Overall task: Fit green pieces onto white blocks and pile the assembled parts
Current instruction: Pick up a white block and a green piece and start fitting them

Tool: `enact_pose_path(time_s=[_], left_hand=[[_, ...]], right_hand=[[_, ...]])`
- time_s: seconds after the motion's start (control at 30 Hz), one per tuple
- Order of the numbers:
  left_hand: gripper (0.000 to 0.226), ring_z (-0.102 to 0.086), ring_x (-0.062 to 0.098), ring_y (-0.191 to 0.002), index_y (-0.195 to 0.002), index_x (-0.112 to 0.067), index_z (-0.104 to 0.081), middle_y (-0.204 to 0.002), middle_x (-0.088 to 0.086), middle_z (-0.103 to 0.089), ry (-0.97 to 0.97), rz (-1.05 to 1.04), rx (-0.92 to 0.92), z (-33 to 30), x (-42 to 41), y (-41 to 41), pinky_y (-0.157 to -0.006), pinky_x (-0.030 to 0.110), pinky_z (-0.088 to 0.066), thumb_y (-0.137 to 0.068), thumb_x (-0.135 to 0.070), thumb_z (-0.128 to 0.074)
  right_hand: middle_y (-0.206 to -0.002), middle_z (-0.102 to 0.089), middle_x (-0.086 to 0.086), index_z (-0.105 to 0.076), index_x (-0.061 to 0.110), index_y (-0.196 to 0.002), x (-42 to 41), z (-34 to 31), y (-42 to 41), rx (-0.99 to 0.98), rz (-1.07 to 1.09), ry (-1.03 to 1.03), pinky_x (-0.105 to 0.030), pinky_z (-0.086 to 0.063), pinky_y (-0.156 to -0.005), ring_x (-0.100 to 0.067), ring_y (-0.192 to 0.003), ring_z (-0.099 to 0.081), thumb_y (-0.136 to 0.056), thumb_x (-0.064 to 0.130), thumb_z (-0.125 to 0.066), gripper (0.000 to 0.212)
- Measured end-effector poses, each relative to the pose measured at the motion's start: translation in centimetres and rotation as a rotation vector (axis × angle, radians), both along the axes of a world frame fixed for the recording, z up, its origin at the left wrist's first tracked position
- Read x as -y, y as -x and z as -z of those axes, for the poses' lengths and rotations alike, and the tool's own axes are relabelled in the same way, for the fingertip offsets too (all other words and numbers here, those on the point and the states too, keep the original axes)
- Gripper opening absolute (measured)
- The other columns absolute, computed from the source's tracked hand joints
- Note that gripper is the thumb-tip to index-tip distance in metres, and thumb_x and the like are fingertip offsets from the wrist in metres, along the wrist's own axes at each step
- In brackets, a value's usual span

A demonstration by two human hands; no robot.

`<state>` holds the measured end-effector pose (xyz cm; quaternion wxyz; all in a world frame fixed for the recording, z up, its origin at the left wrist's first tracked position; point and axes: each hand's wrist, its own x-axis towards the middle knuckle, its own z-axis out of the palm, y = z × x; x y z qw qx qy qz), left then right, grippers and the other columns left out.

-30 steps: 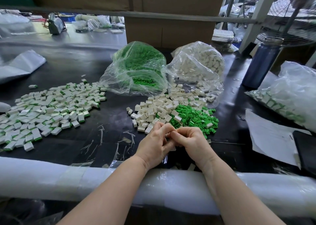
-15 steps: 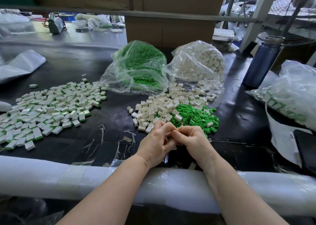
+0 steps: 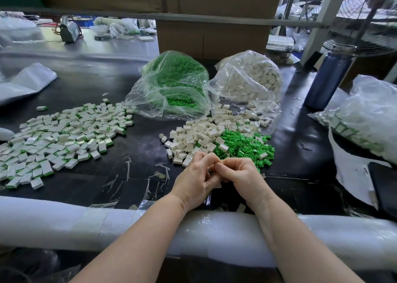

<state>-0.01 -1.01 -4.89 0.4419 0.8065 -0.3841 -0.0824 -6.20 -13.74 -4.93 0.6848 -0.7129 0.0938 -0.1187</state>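
Hands meet at lower centre of the frame: our left hand (image 3: 196, 180) and right hand (image 3: 241, 176) press fingertips together, fingers curled tight around something too hidden to name, so its heading and long axis we cannot tell. Just above them lie two loose heaps, white blocks (image 3: 193, 137) and green pieces (image 3: 247, 146), touching. Two clear bags sit behind, a green bag (image 3: 171, 85) and a white bag (image 3: 251, 78). Assembled parts (image 3: 60, 138), too many to count, spread at left.
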Motion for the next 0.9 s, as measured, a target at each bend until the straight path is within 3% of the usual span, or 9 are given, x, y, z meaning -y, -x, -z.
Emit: enact_pose_path(time_s=[0.4,0.67,0.8,0.9], left_hand=[[0.015,-0.054,0.022,-0.081,-0.100,-0.020,-0.057,-0.095,-0.006,-0.040,-0.038,0.002,0.028,-0.09,-0.08,0.21,-0.077,0.043,-0.051,-0.087,-0.022,-0.062],[0.015,-0.055,0.023,-0.080,-0.102,-0.020,-0.056,-0.097,-0.005,-0.041,-0.031,0.008,0.023,-0.14,-0.03,0.15,-0.077,0.044,-0.051,-0.087,-0.022,-0.061],[0.012,-0.056,0.021,-0.077,-0.102,-0.019,-0.056,-0.099,-0.003,-0.044,0.040,0.002,-0.003,-0.19,-0.10,0.18,-0.080,0.039,-0.050,-0.090,-0.021,-0.058],[0.008,-0.054,0.017,-0.076,-0.097,-0.021,-0.057,-0.102,0.004,-0.049,0.124,-0.045,-0.055,-0.35,-0.26,0.03,-0.081,0.029,-0.049,-0.090,-0.023,-0.058]], right_hand=[[-0.072,-0.058,-0.023,-0.068,-0.008,-0.077,-0.21,-0.47,0.19,-0.007,0.014,-0.025,-0.042,-0.039,-0.069,-0.031,-0.069,-0.049,-0.085,0.002,-0.061,0.015],[-0.065,-0.059,-0.016,-0.070,0.000,-0.071,-0.29,-0.53,0.23,-0.006,0.022,-0.034,-0.033,-0.042,-0.061,-0.026,-0.063,-0.051,-0.085,0.004,-0.062,0.016],[-0.061,-0.061,-0.015,-0.072,0.006,-0.072,-0.43,-0.53,0.23,0.025,0.038,0.003,-0.033,-0.044,-0.059,-0.025,-0.059,-0.053,-0.082,0.025,-0.067,0.022],[-0.060,-0.066,0.001,-0.072,0.016,-0.076,-0.58,-0.75,0.20,0.044,0.049,0.016,-0.018,-0.049,-0.055,-0.010,-0.056,-0.061,-0.079,0.039,-0.059,0.027]])
